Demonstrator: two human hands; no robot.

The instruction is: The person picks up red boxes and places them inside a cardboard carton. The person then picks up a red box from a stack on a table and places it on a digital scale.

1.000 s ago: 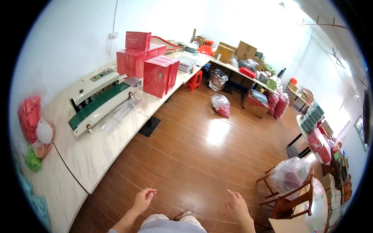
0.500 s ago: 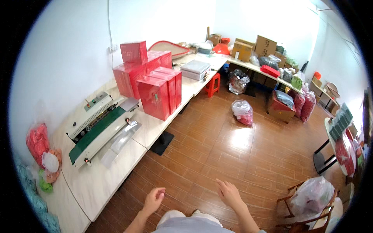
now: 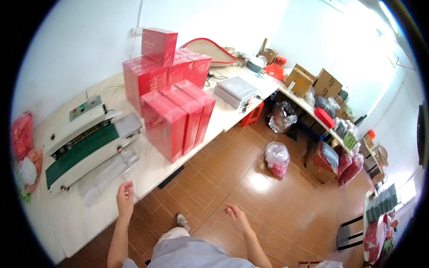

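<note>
My left hand (image 3: 126, 196) is empty, its fingers loosely bent, in front of the edge of the long pale table (image 3: 82, 223). It is nearest to the flat clear plastic bags (image 3: 109, 176) beside a white sealing machine with a green belt (image 3: 85, 154). Past them, shrink-wrapped red boxes (image 3: 167, 123) stand together, a single red box (image 3: 159, 47) on top of the rear ones. My right hand (image 3: 238, 219) hangs over the brown floor, fingers half curled and apart, touching nothing.
A grey device (image 3: 237, 91) sits farther along the table, a red stool (image 3: 252, 115) under its edge. A clear bag with red contents (image 3: 277, 161) stands on the floor ahead. Cartons (image 3: 328, 83) and bags fill the far table. A round-ended table (image 3: 367, 212) holds green packs at right.
I have stepped closer to the table, and the view has turned. The red boxes look nearer. My left hand has come up near the table edge; both hands remain empty.
</note>
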